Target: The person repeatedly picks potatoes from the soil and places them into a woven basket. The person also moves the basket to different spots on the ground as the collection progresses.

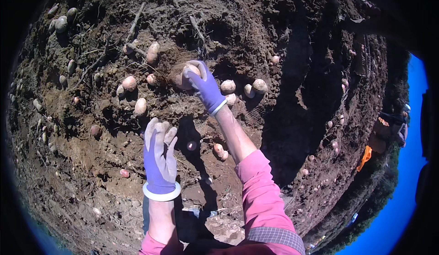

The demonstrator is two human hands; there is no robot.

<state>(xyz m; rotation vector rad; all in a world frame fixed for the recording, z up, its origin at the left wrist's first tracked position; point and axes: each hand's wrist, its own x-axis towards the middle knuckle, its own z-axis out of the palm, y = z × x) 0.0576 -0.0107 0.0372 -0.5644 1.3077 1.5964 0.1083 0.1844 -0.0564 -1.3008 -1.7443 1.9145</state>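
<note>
My right hand (207,89), in a purple knit glove with a grey palm, is closed around a soil-covered potato (191,70) just above the dug earth. A brown blur beside it may be loose soil. My left hand (160,159), gloved alike, is held palm up with fingers apart and nothing in it. Just beyond its fingertips lies a pale potato (140,106). Another reddish potato (129,83) rests farther up, and an oblong one (153,52) lies near dry stalks. Right of my right wrist sit several potatoes, including a round one (260,86).
Dry plant stalks (136,21) stick out of the clods. More potatoes (61,24) are scattered at upper left. A deep shadow (295,118) crosses the soil at right. Beyond it are an orange item (365,158) and another person (402,128) at the field's far side.
</note>
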